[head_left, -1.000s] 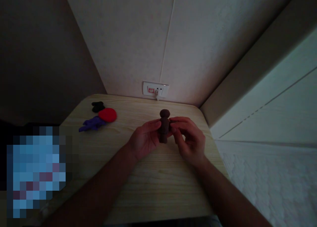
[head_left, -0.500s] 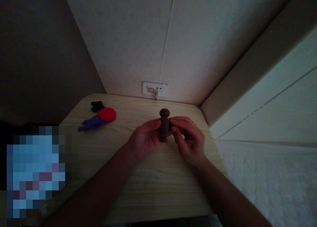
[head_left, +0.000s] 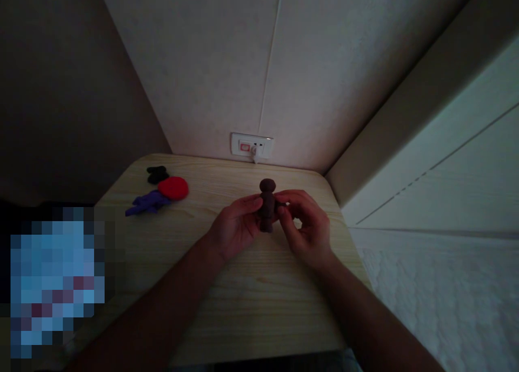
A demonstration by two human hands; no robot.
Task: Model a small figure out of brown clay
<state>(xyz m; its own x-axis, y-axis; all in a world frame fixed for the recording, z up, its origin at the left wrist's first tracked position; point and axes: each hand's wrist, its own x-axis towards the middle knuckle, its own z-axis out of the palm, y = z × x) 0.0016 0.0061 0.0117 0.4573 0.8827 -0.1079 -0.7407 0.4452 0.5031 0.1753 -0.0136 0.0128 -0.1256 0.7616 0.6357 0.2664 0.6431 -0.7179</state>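
A small brown clay figure (head_left: 267, 205), with a round head, a body and short legs, is held upright above the wooden table. My left hand (head_left: 237, 226) grips it from the left, thumb against its body and fingers behind. On the other side, my right hand (head_left: 310, 226) pinches a small dark brown clay piece (head_left: 280, 204) at the figure's side between thumb and forefinger. Whether that piece is joined to the body I cannot tell.
Black clay pieces (head_left: 157, 174), a flat red clay disc (head_left: 173, 188) and a lump of purple clay (head_left: 148, 201) lie together on the left of the table (head_left: 227, 329). A wall socket (head_left: 251, 145) with a plug sits behind. A blurred blue patch (head_left: 52, 274) covers the lower left.
The fingers of my right hand have shifted slightly, and more of the small brown piece shows between them. My left hand keeps its hold on the figure.
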